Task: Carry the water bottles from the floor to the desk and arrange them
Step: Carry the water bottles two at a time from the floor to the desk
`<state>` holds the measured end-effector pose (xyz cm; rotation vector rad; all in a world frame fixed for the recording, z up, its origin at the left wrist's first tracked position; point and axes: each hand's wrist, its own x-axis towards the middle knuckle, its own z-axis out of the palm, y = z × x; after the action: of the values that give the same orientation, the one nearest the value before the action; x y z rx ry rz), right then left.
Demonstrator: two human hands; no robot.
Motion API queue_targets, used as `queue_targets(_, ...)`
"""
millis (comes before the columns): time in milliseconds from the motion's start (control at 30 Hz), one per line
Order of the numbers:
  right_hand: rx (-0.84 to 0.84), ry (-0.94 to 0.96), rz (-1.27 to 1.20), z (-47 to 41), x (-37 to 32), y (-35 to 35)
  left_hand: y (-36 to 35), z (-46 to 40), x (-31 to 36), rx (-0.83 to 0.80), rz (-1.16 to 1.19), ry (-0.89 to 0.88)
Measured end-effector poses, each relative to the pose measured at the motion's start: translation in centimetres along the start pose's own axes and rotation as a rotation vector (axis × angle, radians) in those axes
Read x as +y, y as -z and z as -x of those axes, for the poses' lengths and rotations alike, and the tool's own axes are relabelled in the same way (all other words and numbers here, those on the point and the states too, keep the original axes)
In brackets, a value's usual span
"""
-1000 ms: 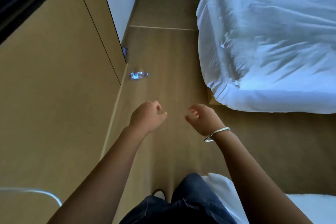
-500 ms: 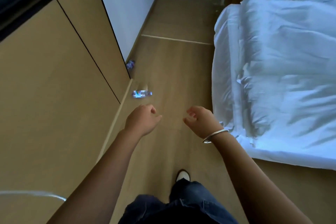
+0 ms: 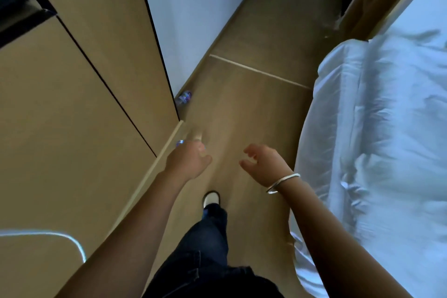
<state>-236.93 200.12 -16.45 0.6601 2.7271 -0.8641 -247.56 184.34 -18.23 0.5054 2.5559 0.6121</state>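
Both hands empty, held out ahead at waist level. Left hand is loosely curled, thumb out toward 3 o'clock, holding nothing. Right hand is also loosely curled, fingers half bent, gripping nothing; bracelet sits on its wrist.

Step in hand, as I read it: approach, walking to the first pickup. No grasp yet.

Near bottle lies on the floor just past the left hand at its 12 o'clock, hard against the skirting of the wooden cabinet. Mostly hidden behind the knuckles; only a blue-lit end shows. Second bottle lies farther on at 12 o'clock, at the foot of the white wall, well apart from the first. Bed fills the 3 o'clock side. One shoe is forward at 6 o'clock of the hands. Table not in view.

Next move likely needs: stoop, drop the left hand, open the fingers wide enough to wrap the bottle body. The bottle lies on its side and may roll, so come from above rather than nudging it along the skirting.

Versus half a second ago: the near bottle was clear of the left hand and fully visible; now the hand overlaps it. The far bottle sits lower in view, the bed has slid toward 3 o'clock, the shoe has come further forward. Hand shapes unchanged.
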Motion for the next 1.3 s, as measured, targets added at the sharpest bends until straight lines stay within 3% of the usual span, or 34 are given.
queue_targets(300,-0.025,0.011,0.021,-17.9,-1.1,7.6,5.8,-19.5,6.3,-0.033,0.0,0.037)
queue_targets(633,-0.152,0.088,0.063,-33.6,1.9,12.8,6.5,-32.8,9.9,0.006,0.057,0.165)
queue_targets(1033,-0.371,0.422,0.186,-52.5,4.7,20.5,3.6,-43.1,15.1,0.165,0.272,0.576)
queue_targets(1300,-0.55,0.619,0.263,-61.2,-0.5,17.6,4.5,-48.0,12.2,0.253,0.369,0.763)
